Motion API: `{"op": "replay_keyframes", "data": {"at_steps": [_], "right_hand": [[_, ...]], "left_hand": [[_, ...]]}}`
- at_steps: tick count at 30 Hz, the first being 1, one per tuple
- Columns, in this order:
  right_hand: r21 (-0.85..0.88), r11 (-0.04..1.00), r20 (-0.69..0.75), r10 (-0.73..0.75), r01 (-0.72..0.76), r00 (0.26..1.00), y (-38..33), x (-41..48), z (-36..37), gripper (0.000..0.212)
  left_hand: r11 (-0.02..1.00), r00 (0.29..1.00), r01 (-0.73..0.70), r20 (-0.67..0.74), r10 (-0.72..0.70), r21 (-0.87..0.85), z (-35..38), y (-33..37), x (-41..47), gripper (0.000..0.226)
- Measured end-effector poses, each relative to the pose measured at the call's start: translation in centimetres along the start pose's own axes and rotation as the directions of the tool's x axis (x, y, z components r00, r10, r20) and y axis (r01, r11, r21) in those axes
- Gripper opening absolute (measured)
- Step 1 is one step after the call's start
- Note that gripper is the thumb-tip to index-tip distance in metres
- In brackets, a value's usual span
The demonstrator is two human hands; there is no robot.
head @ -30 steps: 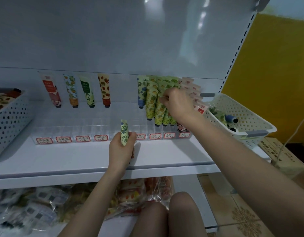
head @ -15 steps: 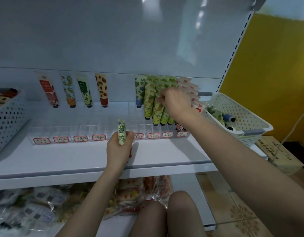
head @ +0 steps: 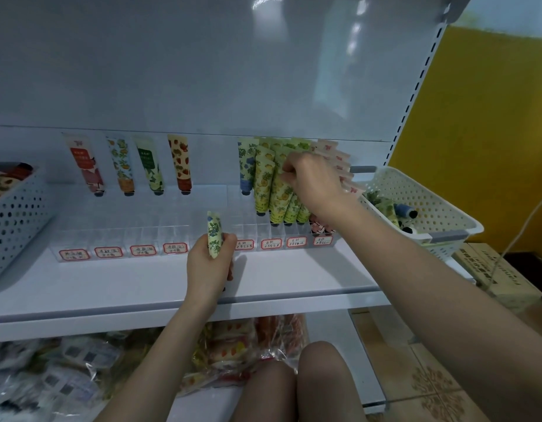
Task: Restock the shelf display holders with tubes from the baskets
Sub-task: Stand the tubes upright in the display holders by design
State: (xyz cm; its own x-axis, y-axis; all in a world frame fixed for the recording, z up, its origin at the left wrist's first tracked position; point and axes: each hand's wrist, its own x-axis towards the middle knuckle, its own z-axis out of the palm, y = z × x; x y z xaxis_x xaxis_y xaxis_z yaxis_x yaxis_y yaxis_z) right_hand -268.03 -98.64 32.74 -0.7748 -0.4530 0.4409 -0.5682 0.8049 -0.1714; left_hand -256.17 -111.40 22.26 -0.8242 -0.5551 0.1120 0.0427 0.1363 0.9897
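Two hands, two baskets. Your left hand [head: 207, 266] grips one blue-flowered tube [head: 215, 236] upright, just in front of the clear holder [head: 111, 239]. Your right hand [head: 312, 181] has its fingers curled on the yellow tubes [head: 263, 184] packed at the holder's right end, with pink tubes [head: 340, 159] beside them. Four single tubes [head: 122, 166] stand back left. White shelf [head: 111, 287], yellow wall [head: 477, 117] on the right. The right basket [head: 416, 193] holds a few tubes. The left basket [head: 17, 214] holds patterned items, unclear. Bagged goods [head: 65, 367] lie below.

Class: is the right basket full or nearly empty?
Nearly empty: few tubes lie low inside the basket, walls mostly bare.
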Motion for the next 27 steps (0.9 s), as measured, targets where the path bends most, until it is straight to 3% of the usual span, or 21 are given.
{"op": "replay_keyframes", "data": {"at_steps": [16,27], "right_hand": [[-0.100,0.994,-0.137,-0.067,0.054,0.988,0.2,0.4,1.6,0.018],[0.185,0.983,-0.112,0.017,0.004,0.994,0.7,-0.1,1.2,0.018]], "left_hand": [[1.000,1.000,0.001,-0.006,-0.001,0.002,0.4,-0.1,0.0,0.019],[1.000,1.000,-0.013,0.021,0.012,0.017,0.4,0.4,0.0,0.019]]}}
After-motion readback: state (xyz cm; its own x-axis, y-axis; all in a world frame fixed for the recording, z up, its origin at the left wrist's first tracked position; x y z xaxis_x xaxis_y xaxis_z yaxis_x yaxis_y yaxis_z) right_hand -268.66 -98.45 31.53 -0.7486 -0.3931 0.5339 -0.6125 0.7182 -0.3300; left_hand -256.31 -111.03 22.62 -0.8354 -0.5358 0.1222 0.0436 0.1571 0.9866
